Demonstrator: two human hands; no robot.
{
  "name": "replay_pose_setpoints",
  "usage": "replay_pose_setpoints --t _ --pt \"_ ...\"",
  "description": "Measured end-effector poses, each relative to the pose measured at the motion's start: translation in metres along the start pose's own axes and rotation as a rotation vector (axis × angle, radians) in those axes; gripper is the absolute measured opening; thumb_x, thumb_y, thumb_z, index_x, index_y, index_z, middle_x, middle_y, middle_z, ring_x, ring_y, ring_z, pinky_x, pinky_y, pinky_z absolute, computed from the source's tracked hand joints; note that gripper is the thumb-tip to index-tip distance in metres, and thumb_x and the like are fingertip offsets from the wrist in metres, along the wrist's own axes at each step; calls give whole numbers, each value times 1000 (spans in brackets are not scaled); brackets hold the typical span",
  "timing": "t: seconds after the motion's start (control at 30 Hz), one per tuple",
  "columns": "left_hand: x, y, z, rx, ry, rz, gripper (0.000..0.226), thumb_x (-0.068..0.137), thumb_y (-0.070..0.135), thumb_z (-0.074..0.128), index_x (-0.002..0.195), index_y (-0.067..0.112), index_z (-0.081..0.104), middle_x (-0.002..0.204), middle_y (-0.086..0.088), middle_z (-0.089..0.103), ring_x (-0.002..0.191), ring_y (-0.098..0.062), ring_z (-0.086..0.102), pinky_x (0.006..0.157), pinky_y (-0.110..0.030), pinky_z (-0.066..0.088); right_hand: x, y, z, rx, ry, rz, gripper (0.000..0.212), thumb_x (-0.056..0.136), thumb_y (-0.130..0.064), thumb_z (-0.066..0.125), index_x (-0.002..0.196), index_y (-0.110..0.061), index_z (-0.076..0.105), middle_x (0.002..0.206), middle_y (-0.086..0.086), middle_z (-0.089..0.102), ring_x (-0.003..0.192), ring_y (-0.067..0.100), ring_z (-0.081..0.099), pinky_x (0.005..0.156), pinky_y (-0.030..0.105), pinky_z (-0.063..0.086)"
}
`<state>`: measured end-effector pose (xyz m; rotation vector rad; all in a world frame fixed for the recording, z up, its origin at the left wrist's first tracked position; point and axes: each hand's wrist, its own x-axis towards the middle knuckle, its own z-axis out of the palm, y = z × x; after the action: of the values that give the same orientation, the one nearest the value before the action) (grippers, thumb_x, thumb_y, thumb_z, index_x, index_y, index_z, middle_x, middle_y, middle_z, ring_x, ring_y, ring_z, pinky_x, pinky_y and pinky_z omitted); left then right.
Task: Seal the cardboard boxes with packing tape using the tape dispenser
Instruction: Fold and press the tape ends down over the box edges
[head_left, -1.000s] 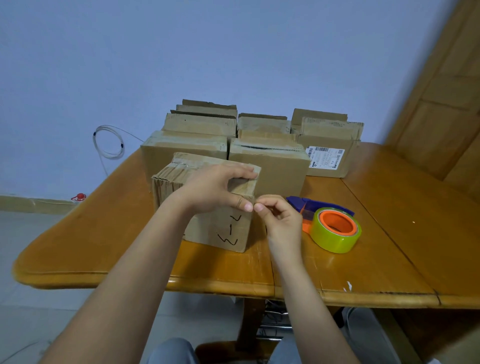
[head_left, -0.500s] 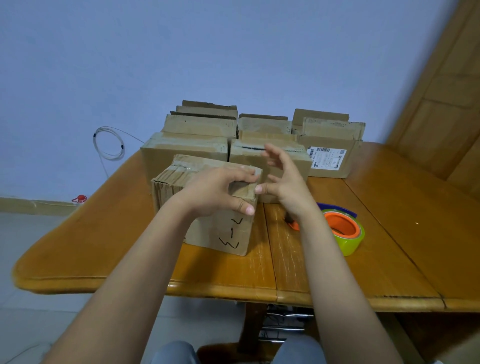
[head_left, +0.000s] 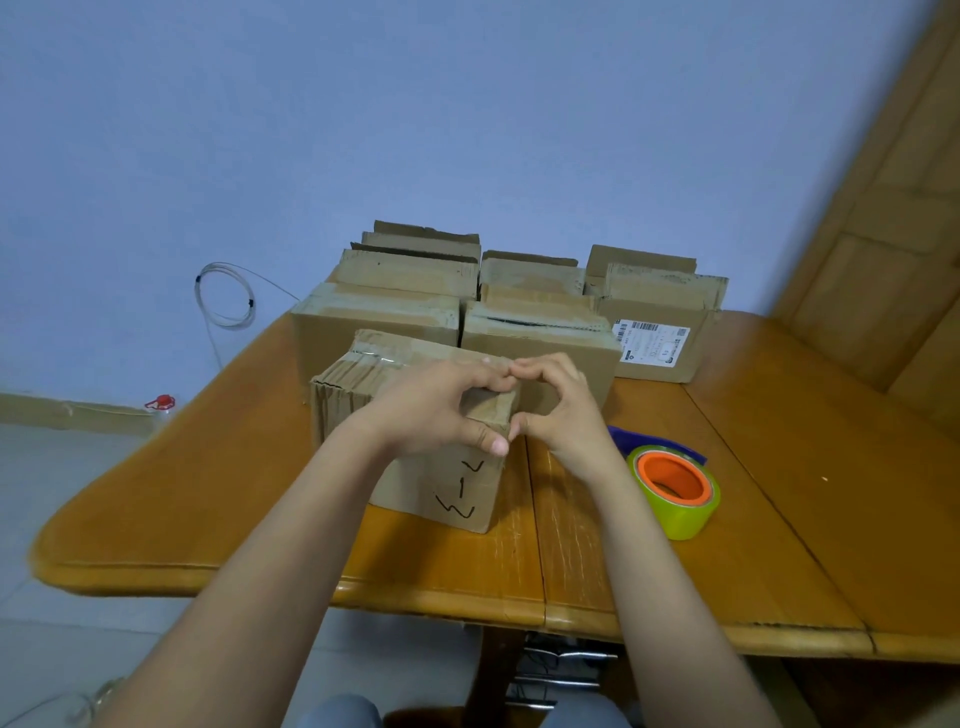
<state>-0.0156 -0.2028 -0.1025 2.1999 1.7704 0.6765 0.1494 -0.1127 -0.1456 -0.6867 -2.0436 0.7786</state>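
blue wall (head_left: 467, 130) over the whole upper half of the frame. below it, wooden table (head_left: 779, 493) across the middle and lower right. wooden door (head_left: 893, 234) along the right edge. at the table's far side, mid-frame, a huddle of cardboard boxes (head_left: 540, 343) packed close together, some with flaps standing up; the rightmost with a white shipping label (head_left: 652, 343) on its front. in front of them, at centre, a smaller near box (head_left: 441, 493), flaps down, clear tape (head_left: 374, 354) shining on its top, black pen marks on its front face. left hand (head_left: 436, 410) curled over that box's upper right corner, fingers on the top edge, thumb down the front. right hand (head_left: 561, 410) curled round the same corner from the right, fingertips meeting those of the left, thumbs almost touching; cannot tell whether any tape lies under the fingers. blue tape dispenser (head_left: 649, 444) flat on the table just right of the right wrist, apart from both hands, carrying a yellow-green tape roll (head_left: 680, 519) with an orange core. at the left, against the wall, a coil of thin cable (head_left: 226, 296); lower down, a bottle with a red cap (head_left: 161, 402).
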Motion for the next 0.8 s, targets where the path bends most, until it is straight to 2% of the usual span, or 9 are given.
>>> replay_pose_setpoints --t 0.13,0.2,0.27,0.33,0.5,0.57,0.6,0.67,0.8 --pt "0 -1 -1 -5 -4 -23 82 67 62 75 138 27 52 146 15 44 132 -8 42 104 -30 37 3 -1 -4 -17 -10 16 49 57 -36 78 103 -31 62 103 -17 49 109 12 41 88 17 32" --pt "-2 5 0 -26 13 -47 88 60 76 61 132 27 57 142 16 49 126 -4 46 91 -18 39 1 0 -4 -2 3 17 41 67 -23 76 106 -28 64 102 -17 51 110 14 43 89 22 32" --pt "-4 11 1 17 75 -62 91 55 87 42 125 31 61 134 20 54 118 -1 50 81 -13 38 -2 -3 -6 -18 7 16 38 69 -27 69 107 -26 65 101 -19 53 110 14 43 90 22 33" --pt "-5 15 3 77 126 -69 84 58 87 36 116 33 63 127 20 59 112 -3 54 83 -25 46 -3 -8 -8 -75 0 6 37 69 -35 67 106 -27 65 103 -22 53 111 14 42 96 31 35" --pt "-13 18 0 -31 103 -23 57 67 67 50 107 31 67 124 18 61 112 -2 55 91 -38 49 -14 -15 -16 -264 -28 -103 40 72 -52 60 104 -28 58 126 -17 52 129 14 37 112 53 20" --pt "-17 20 -1 -129 68 23 50 66 52 60 109 27 68 125 16 60 115 -3 53 95 -40 46 -23 -22 -21 -283 -51 -91 36 73 -51 62 104 -35 53 128 -18 52 130 8 36 116 48 12" --pt "-19 24 -2 -158 45 43 48 65 46 61 109 27 67 125 16 60 116 -3 53 96 -41 46 -28 -26 -24 -285 -45 -102 32 72 -51 63 98 -38 50 123 -22 53 125 4 41 114 43 17" --pt "-22 33 -4 -188 -20 75 46 63 37 60 108 29 67 122 13 61 115 -4 54 96 -42 46 -38 -30 -29 -288 6 -134 29 69 -48 69 85 -31 52 109 -28 55 109 -2 47 100 26 33" --pt "-29 47 -5 -289 -125 152 41 64 15 60 103 21 71 118 6 65 118 -9 54 100 -42 44 -60 -35 -31 -286 129 -174 31 69 -44 70 78 -18 57 84 -15 56 91 4 48 76 11 35"
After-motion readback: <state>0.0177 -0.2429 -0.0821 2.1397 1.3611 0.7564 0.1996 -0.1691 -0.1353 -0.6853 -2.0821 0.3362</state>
